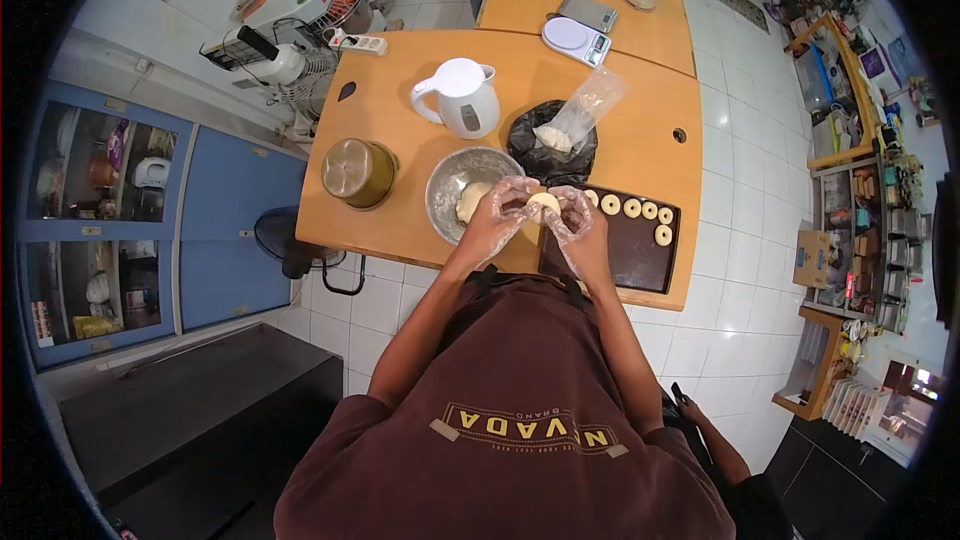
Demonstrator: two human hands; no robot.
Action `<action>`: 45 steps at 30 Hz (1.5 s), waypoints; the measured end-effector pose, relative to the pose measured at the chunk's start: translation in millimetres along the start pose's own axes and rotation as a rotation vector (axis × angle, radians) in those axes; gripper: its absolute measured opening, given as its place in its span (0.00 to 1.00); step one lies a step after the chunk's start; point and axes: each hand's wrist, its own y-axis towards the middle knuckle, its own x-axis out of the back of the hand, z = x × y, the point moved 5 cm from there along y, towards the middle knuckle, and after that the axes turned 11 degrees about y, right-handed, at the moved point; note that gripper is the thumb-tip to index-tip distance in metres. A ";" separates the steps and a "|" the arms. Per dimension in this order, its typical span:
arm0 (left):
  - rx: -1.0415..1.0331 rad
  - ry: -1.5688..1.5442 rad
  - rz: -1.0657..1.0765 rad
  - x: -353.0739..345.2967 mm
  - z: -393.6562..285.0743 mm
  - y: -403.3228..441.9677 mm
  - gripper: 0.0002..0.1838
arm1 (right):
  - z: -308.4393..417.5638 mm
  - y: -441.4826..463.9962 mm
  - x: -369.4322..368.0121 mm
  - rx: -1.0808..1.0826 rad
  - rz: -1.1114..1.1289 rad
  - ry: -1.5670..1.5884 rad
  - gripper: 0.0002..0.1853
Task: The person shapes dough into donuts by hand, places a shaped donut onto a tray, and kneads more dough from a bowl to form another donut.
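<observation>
Between my two gloved hands is a small round piece of pale dough [544,203], held up over the table edge. My left hand [506,208] grips its left side with the fingers closed, and my right hand [577,215] pinches the other side. Both wear clear plastic gloves. Just left of my hands, a metal bowl [447,180] holds a lump of dough [471,202]. To the right lies a dark baking tray [625,258] with several dough rings [632,207] along its far and right sides. My right hand covers part of the tray.
Behind the bowl stand a white electric kettle [466,100] and a black plastic bag [525,136] with a clear bag [592,105]. A brass-coloured pot [357,173] is at left; kitchen scales [576,40] are farther back. Another person's arm [715,432] shows at lower right.
</observation>
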 end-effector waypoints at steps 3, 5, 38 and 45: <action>0.035 -0.023 -0.046 1.7 -0.1 -1.3 0.21 | 2.3 0.9 -3.1 -0.037 0.060 -0.131 0.15; -0.046 0.033 0.040 4.3 9.6 2.1 0.22 | 11.3 1.8 -7.0 -0.003 0.073 -0.172 0.14; -0.040 0.054 -0.035 1.8 5.9 2.3 0.21 | 4.6 2.8 -2.6 0.038 0.030 -0.097 0.13; 0.013 0.059 -0.066 5.4 2.3 -2.1 0.22 | -0.2 2.3 -5.3 0.008 -0.022 0.091 0.14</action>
